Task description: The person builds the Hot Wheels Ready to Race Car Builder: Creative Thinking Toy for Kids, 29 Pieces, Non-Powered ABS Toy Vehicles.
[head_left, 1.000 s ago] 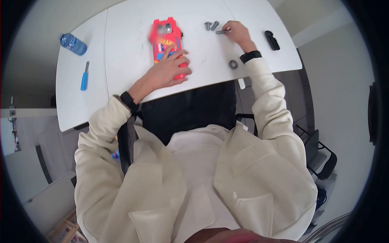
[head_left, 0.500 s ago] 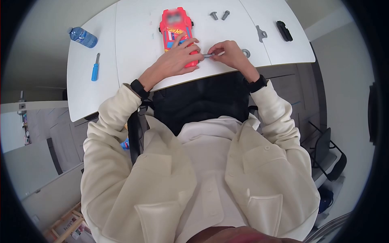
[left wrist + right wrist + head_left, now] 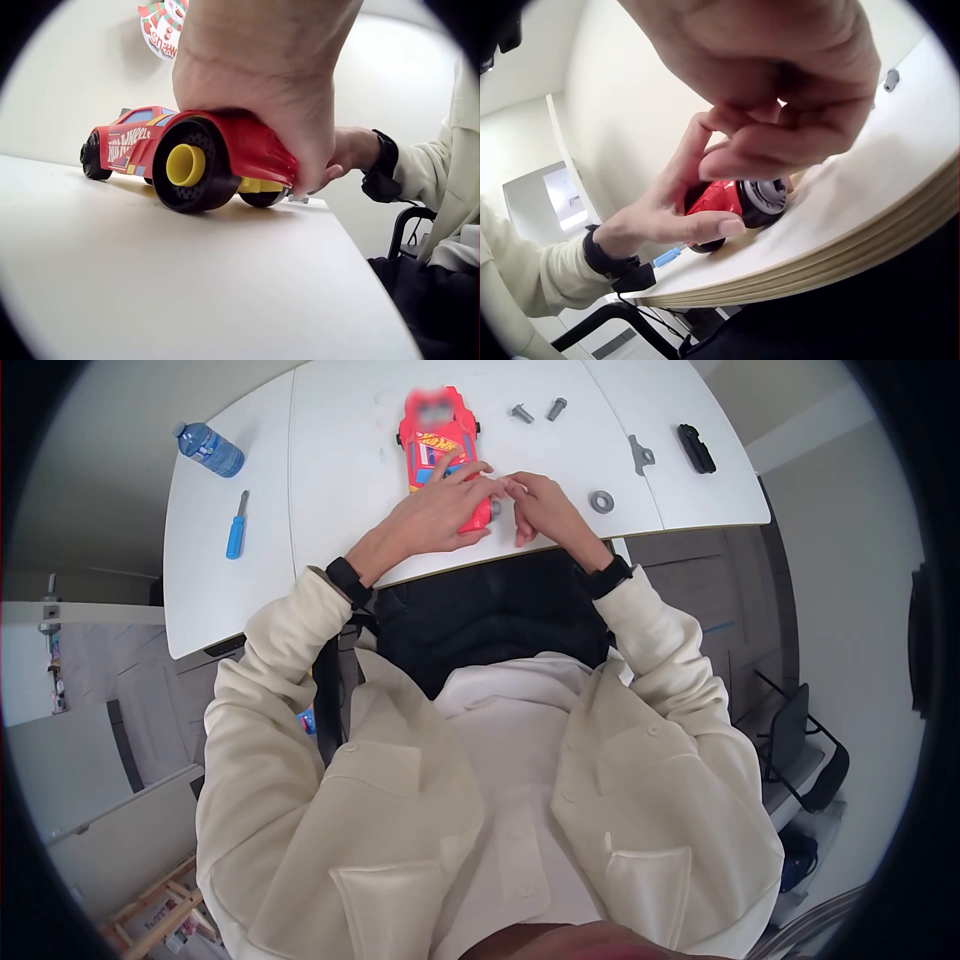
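A red Hot Wheels toy car (image 3: 440, 448) stands on the white table, its front away from me. My left hand (image 3: 428, 515) grips its rear end from above, thumb down the back. In the left wrist view the near rear wheel (image 3: 195, 166) is black with a yellow hub. At the car's right rear wheel sits a grey round piece (image 3: 763, 196), just below my right hand (image 3: 548, 510). The right fingers are loosely bent, one fingertip at the left fingers, with nothing seen held. Two grey bolts (image 3: 522, 413) and a grey ring (image 3: 601, 502) lie to the right.
A flat grey piece (image 3: 641, 455) and a black object (image 3: 697, 449) lie at the table's right. On the left are a water bottle (image 3: 210, 449) and a blue-handled screwdriver (image 3: 237, 525). The table's front edge (image 3: 840, 255) runs close below both hands.
My right hand went from the bolts at the back to the car's right rear, carrying a grey bolt; its fingers have since come off it. The left hand stays on the car.
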The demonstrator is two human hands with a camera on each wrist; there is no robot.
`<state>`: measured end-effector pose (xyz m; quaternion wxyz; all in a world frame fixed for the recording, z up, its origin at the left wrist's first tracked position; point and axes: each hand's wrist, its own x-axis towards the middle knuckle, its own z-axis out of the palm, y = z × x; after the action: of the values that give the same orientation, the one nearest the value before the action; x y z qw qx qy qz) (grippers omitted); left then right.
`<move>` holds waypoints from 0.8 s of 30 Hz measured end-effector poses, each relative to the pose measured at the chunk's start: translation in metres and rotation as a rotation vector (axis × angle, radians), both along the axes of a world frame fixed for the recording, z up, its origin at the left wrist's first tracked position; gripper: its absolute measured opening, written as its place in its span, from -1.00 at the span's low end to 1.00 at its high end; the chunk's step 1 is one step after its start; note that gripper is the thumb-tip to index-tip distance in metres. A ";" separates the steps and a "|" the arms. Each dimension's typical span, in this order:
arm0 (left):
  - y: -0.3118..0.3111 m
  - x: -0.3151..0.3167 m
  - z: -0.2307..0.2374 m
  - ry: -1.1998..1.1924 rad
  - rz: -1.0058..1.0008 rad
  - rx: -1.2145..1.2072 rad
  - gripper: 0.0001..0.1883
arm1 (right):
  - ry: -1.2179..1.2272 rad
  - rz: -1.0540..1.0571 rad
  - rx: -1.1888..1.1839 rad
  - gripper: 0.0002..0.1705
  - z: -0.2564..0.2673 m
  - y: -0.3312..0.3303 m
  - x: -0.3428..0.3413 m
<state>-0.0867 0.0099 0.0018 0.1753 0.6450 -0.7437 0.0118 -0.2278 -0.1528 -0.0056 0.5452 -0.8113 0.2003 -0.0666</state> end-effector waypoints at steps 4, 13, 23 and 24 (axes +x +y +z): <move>0.000 0.001 -0.004 -0.023 -0.017 -0.025 -0.49 | 0.200 0.006 -0.068 -0.76 0.014 -0.001 -0.008; -0.001 -0.002 0.002 0.000 -0.010 -0.017 -0.48 | -0.091 -0.005 0.130 -0.83 -0.026 -0.004 0.003; 0.001 -0.001 0.008 0.040 -0.042 -0.014 -0.50 | 0.090 0.185 -0.299 -0.82 -0.019 -0.006 0.013; 0.002 -0.001 0.007 0.059 -0.047 -0.011 -0.50 | 0.090 0.181 -0.300 -0.82 -0.022 -0.006 0.012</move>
<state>-0.0880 0.0115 0.0092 0.2010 0.6264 -0.7531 -0.0072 -0.2159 -0.1587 -0.0274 0.4122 -0.9005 0.1385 -0.0099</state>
